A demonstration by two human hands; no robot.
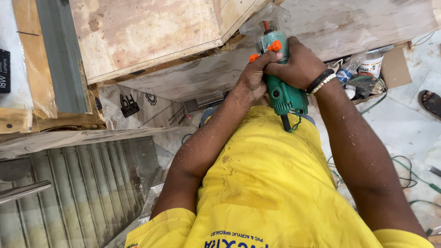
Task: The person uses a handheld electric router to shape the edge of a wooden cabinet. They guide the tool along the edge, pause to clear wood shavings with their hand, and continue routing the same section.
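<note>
Gripping the green power trimmer [281, 78] is done with both hands: the left hand [254, 76] is wrapped around its upper body beside the orange knobs [274, 46], the right hand [296, 62] is closed over it from the opposite side, each grip pressed tight. The tool is held against the marble-patterned laminate panel [349, 23] at the edge of a plywood box [142, 32]. A white can [370, 64] sits on a cardboard piece to the right. A ribbed panel [78, 193] lies lower left.
</note>
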